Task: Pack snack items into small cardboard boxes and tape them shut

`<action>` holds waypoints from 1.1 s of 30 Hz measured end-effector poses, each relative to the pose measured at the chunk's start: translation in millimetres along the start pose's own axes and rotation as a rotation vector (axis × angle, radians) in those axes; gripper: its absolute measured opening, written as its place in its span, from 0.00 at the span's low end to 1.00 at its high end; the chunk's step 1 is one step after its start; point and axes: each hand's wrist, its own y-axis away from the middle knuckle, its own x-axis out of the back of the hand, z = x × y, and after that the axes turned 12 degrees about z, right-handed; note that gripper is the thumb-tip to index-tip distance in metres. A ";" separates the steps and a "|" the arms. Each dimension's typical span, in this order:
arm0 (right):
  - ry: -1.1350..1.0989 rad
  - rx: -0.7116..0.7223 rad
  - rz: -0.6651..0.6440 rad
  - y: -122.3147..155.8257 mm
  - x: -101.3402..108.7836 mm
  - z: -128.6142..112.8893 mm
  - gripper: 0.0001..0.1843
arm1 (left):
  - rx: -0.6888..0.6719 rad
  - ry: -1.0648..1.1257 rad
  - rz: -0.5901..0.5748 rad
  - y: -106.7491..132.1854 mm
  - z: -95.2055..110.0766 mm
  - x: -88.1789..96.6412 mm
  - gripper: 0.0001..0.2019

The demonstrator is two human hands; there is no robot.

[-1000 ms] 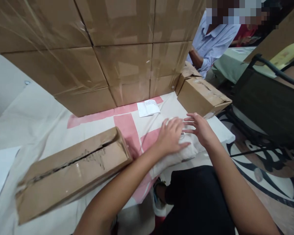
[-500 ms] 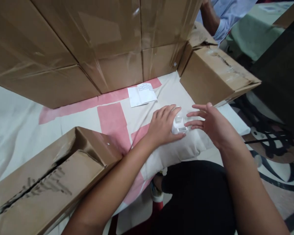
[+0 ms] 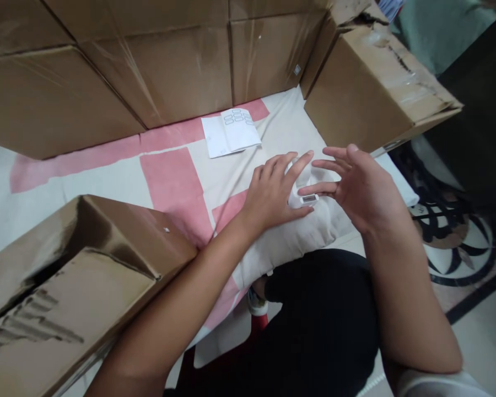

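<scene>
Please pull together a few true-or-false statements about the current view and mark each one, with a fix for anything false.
1. The left hand has its thumb and fingers around a small white device. True.
2. The right hand is closed in a fist. False: the right hand is open, with its fingers spread beside the device.
3. A folded paper lies on the pink and white cloth. True.
4. The containers stacked behind the paper are black plastic crates. False: they are brown cardboard boxes.
5. The lower-left box has a gap between its top flaps. True.
</scene>
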 end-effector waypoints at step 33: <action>0.250 0.226 0.081 79.9 31.7 39.4 0.18 | 0.076 -0.111 0.108 1.6 1.8 -2.1 0.53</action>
